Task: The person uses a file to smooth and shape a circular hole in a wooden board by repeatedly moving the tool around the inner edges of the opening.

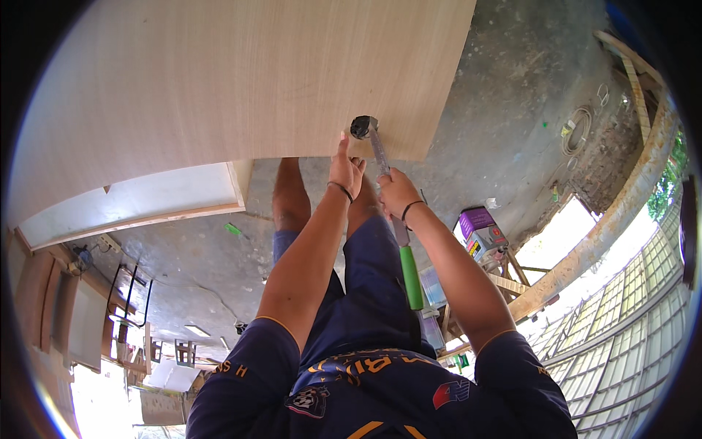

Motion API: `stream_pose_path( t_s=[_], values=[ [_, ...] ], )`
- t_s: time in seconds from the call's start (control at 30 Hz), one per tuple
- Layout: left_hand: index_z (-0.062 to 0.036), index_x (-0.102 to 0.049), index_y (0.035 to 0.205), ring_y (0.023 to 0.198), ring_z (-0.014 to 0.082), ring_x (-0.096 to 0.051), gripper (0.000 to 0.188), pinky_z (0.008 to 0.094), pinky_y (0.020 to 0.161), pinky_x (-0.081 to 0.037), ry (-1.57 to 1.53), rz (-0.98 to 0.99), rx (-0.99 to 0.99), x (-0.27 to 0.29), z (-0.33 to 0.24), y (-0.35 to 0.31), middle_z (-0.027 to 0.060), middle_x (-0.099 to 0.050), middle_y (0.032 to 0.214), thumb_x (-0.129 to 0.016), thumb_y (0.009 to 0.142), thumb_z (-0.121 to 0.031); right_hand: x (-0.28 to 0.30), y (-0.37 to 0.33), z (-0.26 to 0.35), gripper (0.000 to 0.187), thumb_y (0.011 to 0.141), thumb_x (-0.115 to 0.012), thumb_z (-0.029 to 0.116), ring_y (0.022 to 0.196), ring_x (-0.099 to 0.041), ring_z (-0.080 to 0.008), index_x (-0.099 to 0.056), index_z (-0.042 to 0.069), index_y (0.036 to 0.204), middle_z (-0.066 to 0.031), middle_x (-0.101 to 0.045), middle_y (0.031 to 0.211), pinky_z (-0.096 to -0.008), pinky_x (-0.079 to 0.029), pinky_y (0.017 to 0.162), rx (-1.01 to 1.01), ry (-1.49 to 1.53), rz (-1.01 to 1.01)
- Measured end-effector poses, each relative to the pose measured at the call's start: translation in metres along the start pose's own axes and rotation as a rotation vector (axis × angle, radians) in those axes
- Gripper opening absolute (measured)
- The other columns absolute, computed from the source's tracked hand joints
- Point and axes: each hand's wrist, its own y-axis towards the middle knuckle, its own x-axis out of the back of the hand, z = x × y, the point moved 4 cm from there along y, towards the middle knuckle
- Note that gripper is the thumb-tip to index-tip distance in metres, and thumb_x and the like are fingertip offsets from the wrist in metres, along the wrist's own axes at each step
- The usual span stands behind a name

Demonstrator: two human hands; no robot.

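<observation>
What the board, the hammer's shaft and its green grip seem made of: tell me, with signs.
Board: wood or wood-look laminate, fairly matt; fine straight grain shows. Hammer shaft: probably metal, worn-looking; grey, mottled surface. Green grip: likely plastic or rubber, smooth; fairly even, bright colour.

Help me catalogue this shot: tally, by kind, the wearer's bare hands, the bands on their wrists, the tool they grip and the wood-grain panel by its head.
Bare hands: 2, left hand and right hand
Dark wristbands: 2
Green-handled hammer: 1
Wood-grain panel: 1
Total: 6
</observation>
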Motion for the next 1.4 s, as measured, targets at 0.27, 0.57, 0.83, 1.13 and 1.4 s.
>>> stream_pose_path(
  t_s=[0.27, 0.57, 0.83, 1.13, 1.4],
  values=[
    [-0.0049, -0.029, 0.145, 0.130, 0.0239, -0.039, 0.089, 0.0419, 0.114, -0.025, 0.009, -0.005, 0.073, -0.002, 0.002, 0.000, 0.0107, -0.044, 0.136, -0.063, 0.086, -0.063, -0.025, 0.040, -0.004, 0.012, 0.095, -0.044, 0.021, 0.042, -0.041, -0.0124, -0.048, 0.010, 0.098, -0.0004, -0.044, 0.061, -0.0338, -0.037, 0.039, -0.087, 0.384, 0.117],
    [-0.0052, -0.020, 0.152, 0.146, 0.0262, -0.022, 0.099, 0.0415, 0.120, -0.014, 0.049, 0.069, 0.007, -0.012, -0.007, -0.017, 0.0139, -0.029, 0.155, -0.055, 0.086, -0.070, 0.026, 0.031, 0.020, 0.016, 0.096, -0.047, 0.022, 0.046, -0.042, -0.0096, -0.049, 0.009, 0.106, -0.0003, -0.050, 0.069, -0.0311, -0.039, 0.043, -0.128, 0.431, 0.280],
    [-0.0066, -0.005, 0.155, 0.148, 0.0300, -0.015, 0.106, 0.0424, 0.121, -0.009, 0.027, 0.067, 0.013, -0.007, -0.005, -0.011, 0.0167, -0.021, 0.157, -0.054, 0.086, -0.071, 0.008, 0.014, 0.018, 0.015, 0.095, -0.046, 0.020, 0.045, -0.041, -0.0095, -0.048, 0.007, 0.103, 0.0016, -0.044, 0.065, -0.0307, -0.039, 0.041, -0.185, 0.290, 0.231],
    [-0.0013, -0.042, 0.131, 0.112, 0.0228, -0.056, 0.069, 0.0365, 0.096, -0.044, 0.155, -0.098, 0.066, 0.011, -0.010, -0.010, 0.0132, -0.054, 0.121, -0.053, 0.093, -0.058, 0.016, 0.024, 0.035, 0.015, 0.100, -0.046, 0.021, 0.044, -0.036, -0.0011, -0.053, 0.008, 0.104, 0.0084, -0.042, 0.064, -0.0202, -0.030, 0.040, -0.238, 0.769, 0.602],
    [-0.0031, -0.054, 0.118, 0.084, 0.0296, -0.069, 0.036, 0.0406, 0.071, -0.056, 1.845, 0.163, -0.547, -0.037, -0.050, -0.070, 0.0142, -0.059, 0.123, -0.062, 0.090, -0.023, 0.085, -0.060, -0.003, 0.022, 0.100, -0.045, 0.027, 0.039, -0.035, -0.0063, -0.049, 0.008, 0.110, 0.0045, -0.041, 0.061, -0.0256, -0.031, 0.038, -0.066, 0.543, 0.393]
  ],
)
